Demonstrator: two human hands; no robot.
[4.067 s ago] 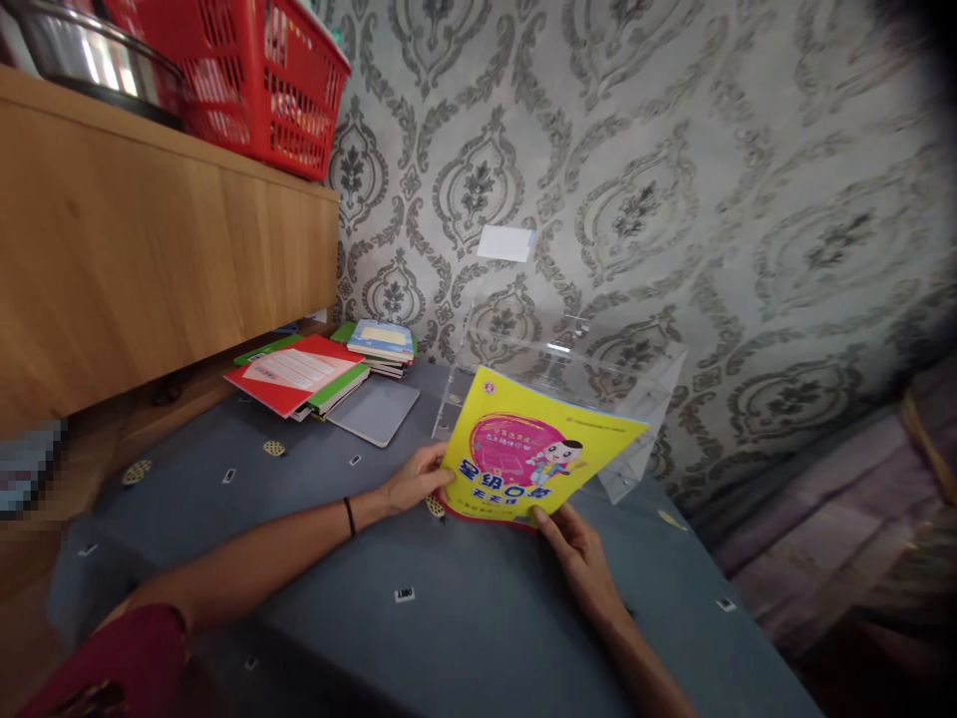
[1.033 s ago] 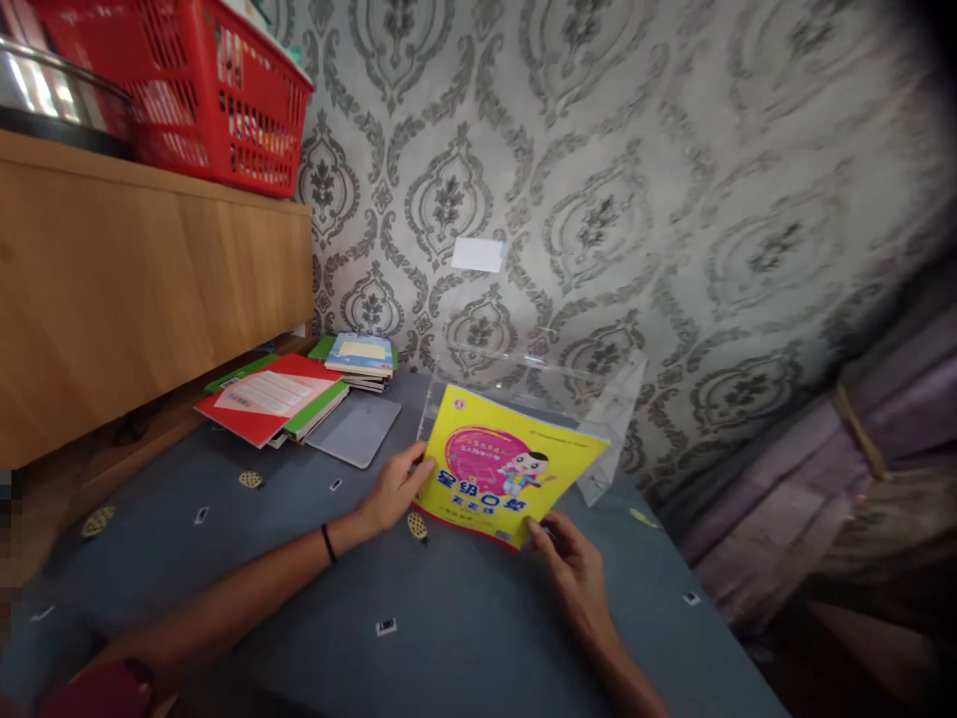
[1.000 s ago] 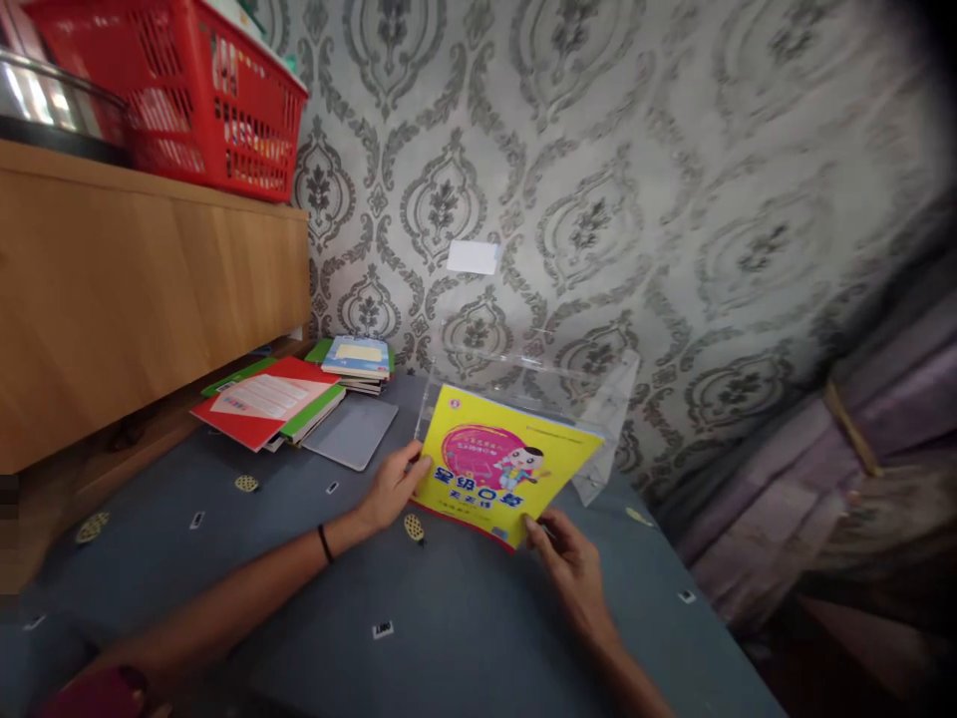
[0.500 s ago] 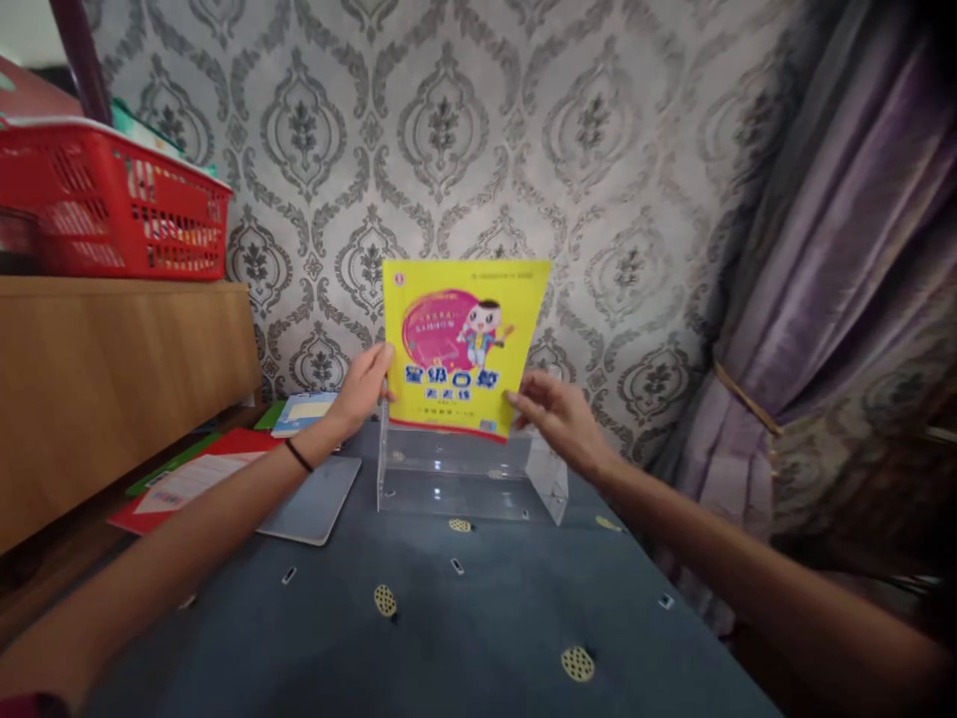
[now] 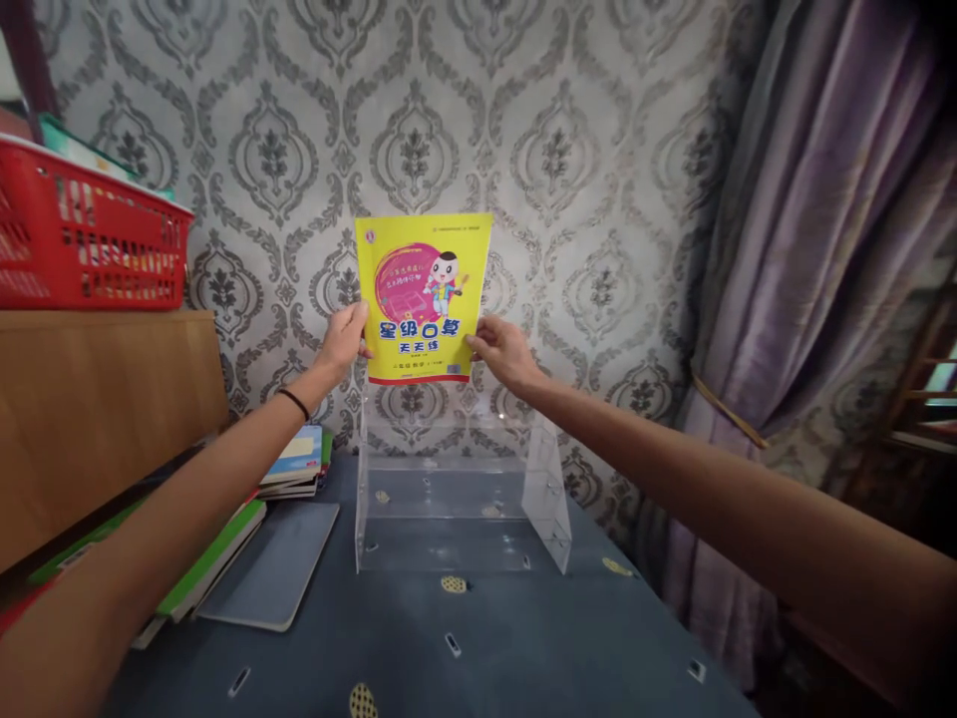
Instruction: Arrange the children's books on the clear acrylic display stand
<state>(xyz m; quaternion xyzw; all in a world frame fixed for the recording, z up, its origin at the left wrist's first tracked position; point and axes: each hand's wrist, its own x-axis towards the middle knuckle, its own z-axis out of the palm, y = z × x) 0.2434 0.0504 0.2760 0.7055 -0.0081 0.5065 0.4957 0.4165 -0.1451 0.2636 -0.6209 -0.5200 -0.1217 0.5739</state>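
Note:
A yellow workbook (image 5: 423,299) with a cartoon child and a pink circle on its cover is held upright between my two hands. On its left edge my left hand (image 5: 347,337) is closed, fingers partly behind the cover. My right hand (image 5: 502,349) pinches the lower right edge, thumb in front. Below and behind the workbook stands a clear acrylic rack (image 5: 449,494) with several tiers, on a dark blue tablecloth (image 5: 568,648). Whether the workbook's lower edge touches the rack's top cannot be told.
At the left, a blue-grey notebook (image 5: 273,568) lies beside a green-covered book (image 5: 213,558) and a small stack of books (image 5: 295,459). A red basket (image 5: 97,229) sits on a wooden cabinet (image 5: 112,399). Purple curtains (image 5: 778,329) hang at the right, and patterned wallpaper (image 5: 553,199) is behind.
Both hands have raised the workbook higher above the rack, and it now stands straighter. The camera view has shifted, showing more of the rack and the books at left.

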